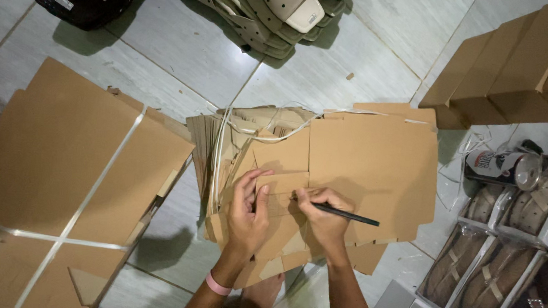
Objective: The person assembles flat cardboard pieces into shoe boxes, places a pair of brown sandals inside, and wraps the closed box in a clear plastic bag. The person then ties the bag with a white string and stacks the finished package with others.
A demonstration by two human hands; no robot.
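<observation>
On the tiled floor [183,53] lies a stack of flat cardboard sheets [366,162] (loosely looped with white strap). The left hand [247,214] presses flat, fingers spread, on the top sheet. The right hand [323,212] pinches a black pen [345,214], its tip touching the cardboard beside the left fingers.

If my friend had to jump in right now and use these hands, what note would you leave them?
Left hand: flat on the top flattened cardboard box blank, holding down a small flap.
Right hand: gripping a black pen, tip on the cardboard beside the left fingers.
The blank lies on a stack of blanks with loose white strapping. A strapped bundle lies to the left.
Done: the stack's strap is loose. I cannot make out any pen marks.
Left: whatever the pen is marking; the left bundle remains tied.
</observation>
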